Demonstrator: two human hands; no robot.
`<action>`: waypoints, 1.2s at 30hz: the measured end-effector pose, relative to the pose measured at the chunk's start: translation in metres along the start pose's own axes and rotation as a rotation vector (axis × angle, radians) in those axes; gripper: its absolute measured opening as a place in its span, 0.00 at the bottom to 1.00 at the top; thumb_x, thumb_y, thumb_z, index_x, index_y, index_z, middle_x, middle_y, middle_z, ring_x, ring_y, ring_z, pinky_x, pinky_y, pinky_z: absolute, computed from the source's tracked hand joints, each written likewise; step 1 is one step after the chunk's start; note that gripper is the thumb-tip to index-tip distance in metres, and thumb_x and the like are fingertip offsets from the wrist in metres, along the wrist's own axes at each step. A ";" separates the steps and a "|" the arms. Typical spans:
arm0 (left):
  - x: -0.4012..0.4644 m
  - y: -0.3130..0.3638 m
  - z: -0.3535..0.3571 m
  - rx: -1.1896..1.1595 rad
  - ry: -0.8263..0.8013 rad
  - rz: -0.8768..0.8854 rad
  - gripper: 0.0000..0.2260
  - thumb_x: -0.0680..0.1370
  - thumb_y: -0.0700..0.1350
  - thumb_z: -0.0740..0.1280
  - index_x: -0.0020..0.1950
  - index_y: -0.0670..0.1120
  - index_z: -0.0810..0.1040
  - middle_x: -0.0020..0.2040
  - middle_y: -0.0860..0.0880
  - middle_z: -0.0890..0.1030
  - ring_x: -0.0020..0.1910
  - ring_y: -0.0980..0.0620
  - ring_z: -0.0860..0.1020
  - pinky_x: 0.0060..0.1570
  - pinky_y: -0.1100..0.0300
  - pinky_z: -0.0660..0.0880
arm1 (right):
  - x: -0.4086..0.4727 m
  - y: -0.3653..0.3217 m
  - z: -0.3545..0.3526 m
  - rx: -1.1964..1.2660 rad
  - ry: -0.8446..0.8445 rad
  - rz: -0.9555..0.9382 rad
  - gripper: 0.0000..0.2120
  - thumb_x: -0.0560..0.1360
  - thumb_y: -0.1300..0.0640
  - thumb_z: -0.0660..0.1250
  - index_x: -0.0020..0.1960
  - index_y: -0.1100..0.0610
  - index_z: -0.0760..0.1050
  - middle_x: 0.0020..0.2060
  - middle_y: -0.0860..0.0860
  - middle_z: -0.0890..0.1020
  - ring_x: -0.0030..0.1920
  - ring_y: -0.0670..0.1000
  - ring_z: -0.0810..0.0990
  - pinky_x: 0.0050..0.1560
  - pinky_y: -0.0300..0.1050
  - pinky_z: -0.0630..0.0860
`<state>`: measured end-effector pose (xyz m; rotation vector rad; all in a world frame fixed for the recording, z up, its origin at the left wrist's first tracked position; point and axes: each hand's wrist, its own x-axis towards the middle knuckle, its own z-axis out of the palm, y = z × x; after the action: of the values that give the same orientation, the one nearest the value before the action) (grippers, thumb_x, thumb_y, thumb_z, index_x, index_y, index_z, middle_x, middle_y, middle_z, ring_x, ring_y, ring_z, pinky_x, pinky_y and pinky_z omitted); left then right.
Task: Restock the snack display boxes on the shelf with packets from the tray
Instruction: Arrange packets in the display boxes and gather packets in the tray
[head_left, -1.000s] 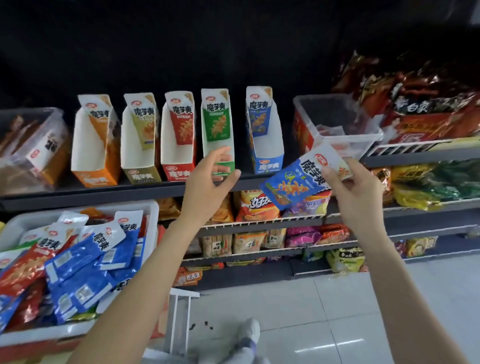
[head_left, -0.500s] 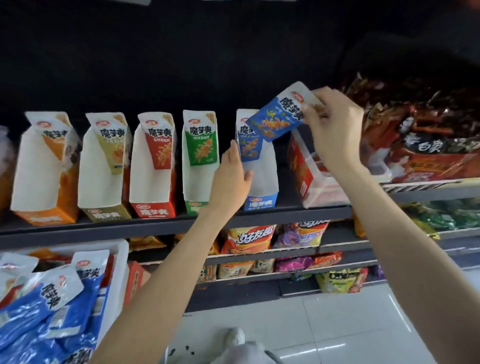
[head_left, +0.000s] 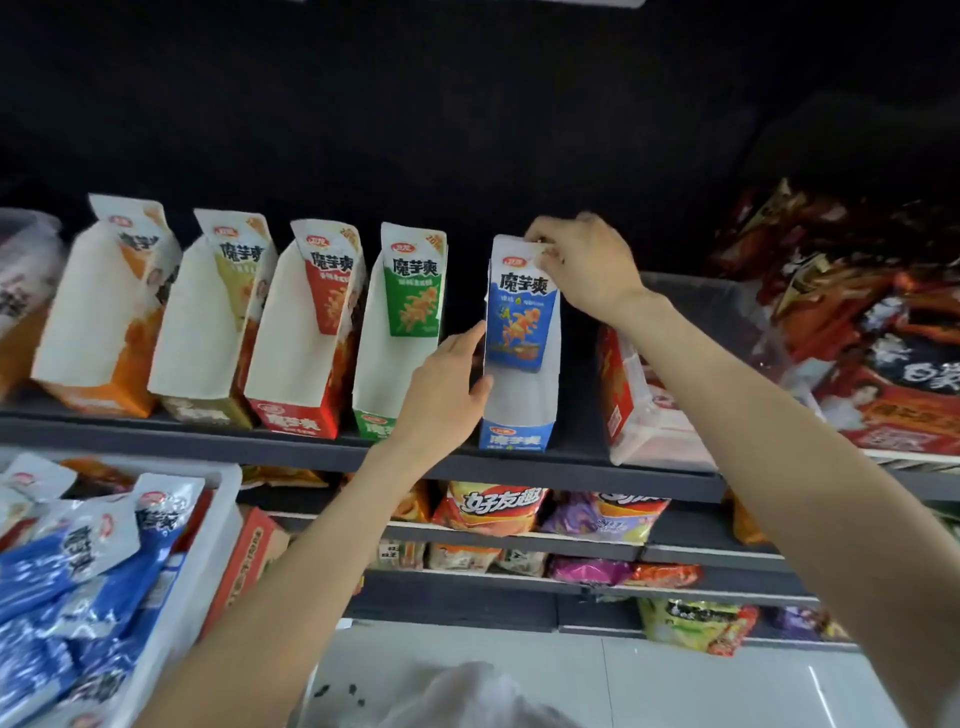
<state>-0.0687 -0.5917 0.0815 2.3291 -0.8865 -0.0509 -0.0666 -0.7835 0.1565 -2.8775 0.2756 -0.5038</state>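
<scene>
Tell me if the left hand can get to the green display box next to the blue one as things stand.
Probably yes: the left hand rests on the blue box, and the green box stands right beside it with nothing between them.

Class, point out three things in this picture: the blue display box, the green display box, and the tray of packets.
blue display box (head_left: 517, 435): head view, on its blue front panel.
green display box (head_left: 413, 291): head view, on its green back flap.
tray (head_left: 221, 525): head view, on its white right wall.

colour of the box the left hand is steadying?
Blue front with white sides, the box; head view, only one.
</scene>
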 end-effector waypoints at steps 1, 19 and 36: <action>0.000 0.000 0.000 -0.001 0.001 0.000 0.27 0.80 0.44 0.63 0.77 0.49 0.57 0.70 0.48 0.69 0.66 0.50 0.71 0.64 0.54 0.68 | 0.002 0.000 0.001 -0.001 -0.003 -0.009 0.11 0.77 0.61 0.61 0.57 0.54 0.76 0.47 0.55 0.80 0.53 0.55 0.75 0.43 0.44 0.66; -0.064 -0.003 -0.049 -0.194 0.662 0.136 0.11 0.79 0.47 0.63 0.58 0.44 0.77 0.44 0.54 0.78 0.39 0.58 0.75 0.37 0.69 0.72 | -0.098 -0.076 0.002 0.509 0.419 -0.240 0.08 0.79 0.58 0.63 0.52 0.59 0.78 0.39 0.44 0.78 0.36 0.39 0.74 0.37 0.29 0.70; -0.299 -0.263 -0.158 -0.009 0.355 -0.477 0.16 0.75 0.41 0.69 0.63 0.47 0.75 0.57 0.51 0.79 0.57 0.49 0.75 0.56 0.59 0.68 | -0.187 -0.304 0.175 0.496 -0.237 -0.273 0.10 0.75 0.60 0.68 0.56 0.55 0.78 0.52 0.51 0.81 0.53 0.51 0.77 0.54 0.42 0.71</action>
<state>-0.1068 -0.1726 0.0012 2.3883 -0.1505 0.1550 -0.1330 -0.4211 0.0076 -2.4573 -0.2507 -0.2249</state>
